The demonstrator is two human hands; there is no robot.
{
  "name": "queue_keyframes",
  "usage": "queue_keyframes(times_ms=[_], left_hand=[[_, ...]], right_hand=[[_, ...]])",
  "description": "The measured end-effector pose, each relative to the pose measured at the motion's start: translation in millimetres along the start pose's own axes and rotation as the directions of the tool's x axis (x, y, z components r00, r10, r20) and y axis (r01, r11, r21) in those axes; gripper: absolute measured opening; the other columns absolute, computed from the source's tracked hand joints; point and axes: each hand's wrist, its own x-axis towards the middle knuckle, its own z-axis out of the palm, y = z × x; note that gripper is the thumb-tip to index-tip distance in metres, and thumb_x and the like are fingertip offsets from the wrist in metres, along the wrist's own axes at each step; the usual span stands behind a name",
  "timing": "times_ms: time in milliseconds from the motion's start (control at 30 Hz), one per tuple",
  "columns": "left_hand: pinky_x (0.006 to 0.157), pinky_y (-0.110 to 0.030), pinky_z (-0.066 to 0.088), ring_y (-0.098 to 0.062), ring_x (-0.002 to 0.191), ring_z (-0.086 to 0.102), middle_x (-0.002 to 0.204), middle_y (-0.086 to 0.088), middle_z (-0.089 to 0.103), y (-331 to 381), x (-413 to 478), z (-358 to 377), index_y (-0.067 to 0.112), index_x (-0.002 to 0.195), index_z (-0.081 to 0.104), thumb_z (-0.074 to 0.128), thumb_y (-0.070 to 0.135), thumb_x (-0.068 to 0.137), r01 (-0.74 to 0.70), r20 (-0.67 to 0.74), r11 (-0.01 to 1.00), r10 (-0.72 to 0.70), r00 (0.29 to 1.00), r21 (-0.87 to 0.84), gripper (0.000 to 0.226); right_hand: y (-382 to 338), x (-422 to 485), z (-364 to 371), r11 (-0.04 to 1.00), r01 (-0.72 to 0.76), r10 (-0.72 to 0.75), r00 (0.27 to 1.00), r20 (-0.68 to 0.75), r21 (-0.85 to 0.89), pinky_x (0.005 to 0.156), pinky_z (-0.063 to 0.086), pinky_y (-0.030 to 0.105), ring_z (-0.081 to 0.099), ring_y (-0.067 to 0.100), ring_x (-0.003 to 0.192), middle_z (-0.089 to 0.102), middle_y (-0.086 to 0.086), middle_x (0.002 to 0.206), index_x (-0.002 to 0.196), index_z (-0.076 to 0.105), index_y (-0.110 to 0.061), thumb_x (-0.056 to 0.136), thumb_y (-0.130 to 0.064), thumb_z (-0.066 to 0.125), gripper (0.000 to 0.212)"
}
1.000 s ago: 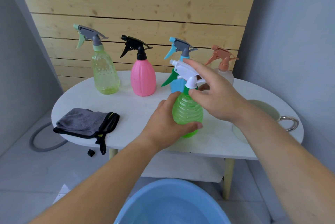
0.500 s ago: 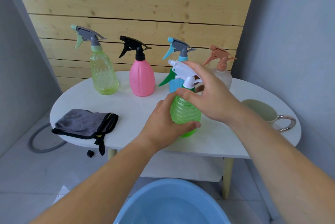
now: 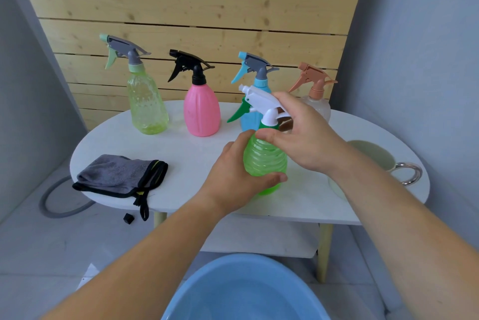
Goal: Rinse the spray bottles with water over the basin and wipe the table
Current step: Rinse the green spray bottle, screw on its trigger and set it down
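- The left hand [image 3: 233, 179] wraps the ribbed belly of the green bottle [image 3: 264, 161], thumb across the front, fingers round the back.
- The right hand [image 3: 303, 135] pinches the bottle's neck just under the white spray head [image 3: 259, 99], thumb in front, fingers curled behind.
- The green bottle stands upright near the front edge of the white table [image 3: 197, 153], right of centre.
- Below that front edge sits the blue basin [image 3: 197, 283], directly under the forearms.
- Open tabletop runs between the green bottle and the grey cloth [image 3: 116, 174]. The cloth lies at the front-left edge, its black straps dangling over it.
- At the right end, a pale mug [image 3: 373, 156] sits close to the rim, partly hidden by the right forearm.
- Along the back edge stands a row: a yellow-green bottle [image 3: 146, 104], a pink bottle [image 3: 202, 112], a blue bottle [image 3: 247, 122] and a clear bottle [image 3: 318, 107], with gaps between them.
- The count: five spray bottles, one cloth, one mug, one basin.
- A grey hose [image 3: 51, 205] loops on the floor left of the table.
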Motion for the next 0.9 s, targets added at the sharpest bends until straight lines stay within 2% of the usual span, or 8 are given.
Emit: queue_keyframes(times_ms=[100,200,400,533,633,733,800,900], left_hand=[[0.105,-0.044,0.051,-0.012,0.122,0.059,0.129,0.008,0.061,-0.1,-0.2,-0.2,0.045,0.140,0.045,0.082,0.071,0.053,-0.010,0.001,1.000,0.010,1.000,-0.016,0.098],[0.104,-0.044,0.051,-0.012,0.121,0.059,0.128,0.007,0.061,0.8,-0.5,0.1,0.046,0.139,0.045,0.081,0.072,0.052,-0.003,0.002,1.000,0.003,1.000,-0.018,0.098],[0.105,-0.043,0.051,-0.013,0.121,0.059,0.128,0.008,0.062,0.0,-1.9,0.4,0.043,0.140,0.046,0.080,0.072,0.053,-0.007,-0.017,1.000,0.007,1.000,-0.008,0.098],[0.102,-0.038,0.051,-0.011,0.115,0.060,0.124,0.008,0.061,2.9,-4.1,2.3,0.039,0.140,0.048,0.078,0.073,0.055,-0.017,-0.060,0.999,0.019,0.998,0.034,0.096],[0.095,-0.031,0.049,-0.009,0.110,0.057,0.122,0.006,0.060,8.2,-7.5,4.9,0.037,0.138,0.050,0.087,0.063,0.061,-0.016,-0.105,0.997,0.024,0.994,0.076,0.089],[0.093,-0.029,0.047,-0.009,0.112,0.055,0.123,0.008,0.057,11.6,-8.5,6.2,0.037,0.139,0.047,0.089,0.056,0.065,0.003,-0.119,0.997,0.006,0.993,0.079,0.087],[0.098,-0.030,0.049,-0.008,0.116,0.056,0.127,0.009,0.058,8.9,-6.8,1.9,0.038,0.141,0.044,0.090,0.055,0.065,-0.002,-0.048,0.999,0.004,0.999,0.037,0.090],[0.094,-0.017,0.051,0.002,0.114,0.060,0.130,0.011,0.060,1.4,-7.8,-9.4,0.037,0.145,0.036,0.091,0.023,0.074,-0.016,0.132,0.999,0.023,0.991,-0.049,0.092]], right_hand=[[-2.7,-0.3,-1.2,0.997,0.000,-0.003,0.999,0.033,0.074,0.088,0.053,0.048,0.064,0.023,0.095,0.065,-0.005,0.106,0.125,0.055,-0.026,0.089,-0.023,0.065,0.037],[1.2,1.3,-7.1,0.989,-0.023,0.016,0.999,0.051,0.148,0.096,0.051,0.049,0.067,0.019,0.103,0.071,0.002,0.107,0.123,0.060,-0.018,0.088,-0.012,0.064,0.035],[5.5,4.7,-0.5,0.988,-0.014,0.019,0.999,-0.033,0.153,0.090,0.049,0.057,0.060,0.041,0.098,0.063,0.027,0.102,0.110,0.061,0.003,0.078,-0.020,0.070,0.040],[8.3,5.9,1.6,0.989,-0.014,0.023,0.998,-0.062,0.145,0.086,0.049,0.055,0.059,0.041,0.093,0.062,0.028,0.099,0.106,0.061,0.006,0.077,-0.021,0.071,0.040],[9.0,4.8,3.7,0.989,-0.016,0.028,0.996,-0.084,0.144,0.087,0.050,0.056,0.059,0.042,0.094,0.063,0.028,0.098,0.106,0.061,0.005,0.077,-0.021,0.071,0.040],[9.0,3.4,1.0,0.987,-0.033,0.048,0.994,-0.094,0.160,0.089,0.051,0.058,0.063,0.040,0.097,0.067,0.023,0.099,0.108,0.065,-0.002,0.076,-0.025,0.074,0.041],[8.3,0.1,-1.1,0.985,-0.057,0.074,0.993,-0.097,0.164,0.088,0.053,0.055,0.067,0.033,0.095,0.070,0.015,0.098,0.110,0.067,-0.011,0.075,-0.030,0.076,0.042],[9.2,-7.6,2.3,0.984,-0.153,0.163,0.981,-0.109,0.092,0.087,0.055,0.046,0.069,0.014,0.092,0.071,-0.005,0.097,0.115,0.062,-0.026,0.070,-0.054,0.073,0.053]])
